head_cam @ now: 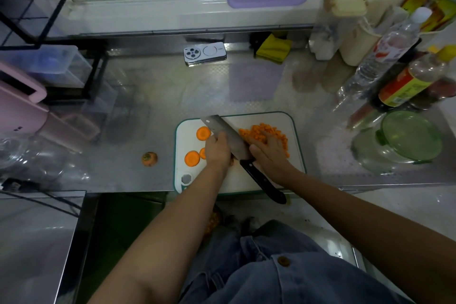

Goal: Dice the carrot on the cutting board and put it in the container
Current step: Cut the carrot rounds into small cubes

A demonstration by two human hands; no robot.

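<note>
Head view: on the steel counter (138, 180), at 9 o'clock from the cutting board (237, 180), a cut-off carrot top (149, 159) lies alone, its stalk end facing roughly 10 o'clock. The board is white with a teal rim and sits at the counter's near edge.

On the board's left half lie three carrot rounds (192, 158). They are flat with the cut face up, bright orange with a paler ring in the core. One is toward 12 o'clock, and two are toward 7 o'clock, the third half hidden by the left hand (218, 149).

That hand comes in from 7 o'clock, palm down. Its fingers are bent over the flat of the blade of the knife (229, 138) and hold it there, with the thumb out of sight. The knife's long axis runs from its square tip at 11 o'clock to its black handle at 5 o'clock. The handle juts past the board's near edge with no hand on it.

The right hand (269, 153) enters from 4 o'clock. Its fingers are straight and together, laid flat on the diced carrot (271, 132) and holding nothing. The dice form a heap of small orange cubes on the board's right half, touching the blade's right side.

At 3 o'clock from the board, well apart from it, stands the clear container (377, 155), with a green lid (410, 136) tilted against it.
</note>
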